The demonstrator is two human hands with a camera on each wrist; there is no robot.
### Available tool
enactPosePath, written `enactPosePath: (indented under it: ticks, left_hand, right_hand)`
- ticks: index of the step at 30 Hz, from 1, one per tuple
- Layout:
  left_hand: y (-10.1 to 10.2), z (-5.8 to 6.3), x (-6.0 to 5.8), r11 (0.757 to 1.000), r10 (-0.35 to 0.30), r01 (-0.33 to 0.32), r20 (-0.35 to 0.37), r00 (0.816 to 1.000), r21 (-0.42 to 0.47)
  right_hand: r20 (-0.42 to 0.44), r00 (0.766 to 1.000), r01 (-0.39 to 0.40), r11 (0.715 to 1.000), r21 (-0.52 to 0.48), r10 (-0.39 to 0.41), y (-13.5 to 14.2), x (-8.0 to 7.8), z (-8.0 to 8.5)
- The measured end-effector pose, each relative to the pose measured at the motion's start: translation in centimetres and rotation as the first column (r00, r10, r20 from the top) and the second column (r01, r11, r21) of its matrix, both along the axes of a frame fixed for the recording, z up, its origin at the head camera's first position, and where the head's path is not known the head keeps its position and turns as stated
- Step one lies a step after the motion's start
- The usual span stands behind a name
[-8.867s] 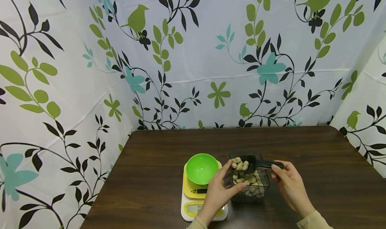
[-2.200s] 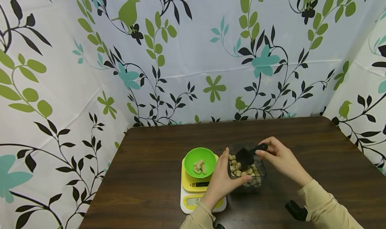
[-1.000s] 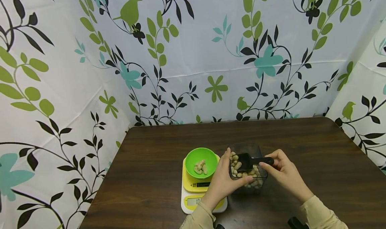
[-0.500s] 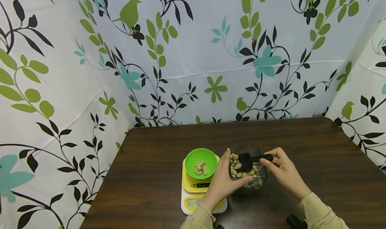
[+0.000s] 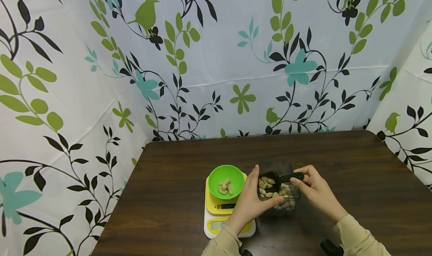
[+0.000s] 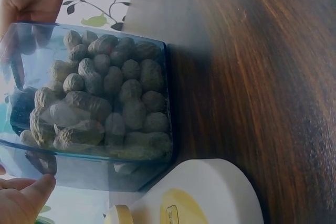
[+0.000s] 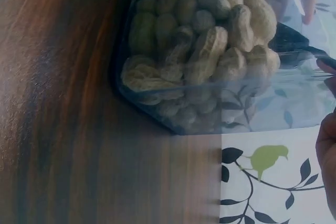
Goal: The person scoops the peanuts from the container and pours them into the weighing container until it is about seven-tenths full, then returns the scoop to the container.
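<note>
My left hand (image 5: 249, 204) grips the near left corner of a clear plastic container (image 5: 282, 166), thumb along the front and fingers along the side. Unshelled peanuts (image 6: 94, 103) fill its lower part, seen through the wall in the left wrist view. With thumb and fingers, my right hand (image 5: 317, 190) pinches the handle of a black scoop (image 5: 291, 177). The scoop's bowl is inside the container, with several peanuts lying in it. To the left, a green bowl (image 5: 216, 179) holds a few peanuts and stands on a yellow and white kitchen scale (image 5: 210, 206).
Everything stands on a dark wooden table (image 5: 175, 184). A patterned curtain (image 5: 209, 61) hangs behind and on both sides. The scale's display (image 5: 217, 225) is partly covered by my left wrist. A black object (image 5: 330, 247) shows beside the right sleeve.
From facing back-up over the peanuts, the scoop has turned in my right hand and now shows peanuts in its bowl. Since the oldest frame, peanuts have come into the green bowl. The left hand stays put.
</note>
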State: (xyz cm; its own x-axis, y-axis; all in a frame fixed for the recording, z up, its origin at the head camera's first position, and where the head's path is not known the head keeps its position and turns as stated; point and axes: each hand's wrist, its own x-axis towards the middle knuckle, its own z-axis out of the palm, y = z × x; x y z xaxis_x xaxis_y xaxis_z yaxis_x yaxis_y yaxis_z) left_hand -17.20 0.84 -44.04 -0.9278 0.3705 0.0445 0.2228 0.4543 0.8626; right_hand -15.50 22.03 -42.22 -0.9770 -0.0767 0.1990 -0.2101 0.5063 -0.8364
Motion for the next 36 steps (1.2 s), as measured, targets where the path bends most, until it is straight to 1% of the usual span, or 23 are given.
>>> enactPosePath:
  ticks: [3, 7, 10, 15, 17, 19, 24, 27, 32, 34, 36]
  left_hand:
    - [0.1, 0.0, 0.0, 1.000, -0.006, 0.006, 0.005, 1.000, 0.000]
    - [0.2, 0.0, -0.1, 1.000, -0.001, 0.001, 0.004, 1.000, 0.001]
    - [0.1, 0.0, -0.1, 1.000, -0.001, 0.001, 0.000, 1.000, -0.001]
    - [0.2, 0.0, -0.1, 1.000, -0.005, 0.005, -0.004, 1.000, 0.000]
    - [0.2, -0.1, -0.1, 1.000, -0.007, 0.007, -0.005, 1.000, 0.004]
    - [0.2, -0.1, -0.1, 1.000, -0.008, 0.008, -0.009, 1.000, 0.004]
    - [0.1, -0.1, -0.1, 1.000, -0.008, 0.008, -0.001, 1.000, 0.012]
    - [0.0, -0.1, -0.1, 1.000, -0.007, 0.007, 0.009, 1.000, 0.020]
    - [0.1, 0.1, -0.1, 1.000, -0.010, 0.010, 0.005, 1.000, 0.019]
    - [0.0, 0.1, -0.1, 1.000, -0.008, 0.008, 0.003, 1.000, 0.015]
    - [0.0, 0.2, -0.1, 1.000, -0.006, 0.006, 0.002, 1.000, 0.012]
  right_hand:
    - [0.048, 0.999, 0.024, 0.999, -0.026, -0.023, 0.2, -0.3, 0.3]
    - [0.107, 0.994, 0.025, 0.998, -0.050, -0.020, 0.5, -0.7, 0.6]
    - [0.118, 0.993, 0.031, 0.996, -0.078, -0.022, 0.6, -1.0, 0.7]
    - [0.119, 0.993, 0.030, 0.983, -0.182, -0.009, 0.7, -1.1, 0.6]
    - [0.114, 0.994, 0.021, 0.980, -0.200, 0.002, 0.7, -1.1, 0.5]
    - [0.108, 0.994, 0.012, 0.980, -0.197, 0.009, 0.7, -1.1, 0.4]
    - [0.118, 0.993, 0.013, 0.991, -0.130, 0.002, 0.3, -0.9, 0.4]
    - [0.128, 0.992, 0.030, 0.990, -0.136, -0.012, -0.2, -1.0, 0.4]
    - [0.114, 0.993, 0.057, 0.975, -0.216, -0.033, -0.4, -1.1, 0.4]
    - [0.112, 0.993, 0.069, 0.962, -0.264, -0.041, -0.4, -1.1, 0.3]
    - [0.117, 0.992, 0.081, 0.941, -0.328, -0.044, -0.2, -1.1, 0.1]
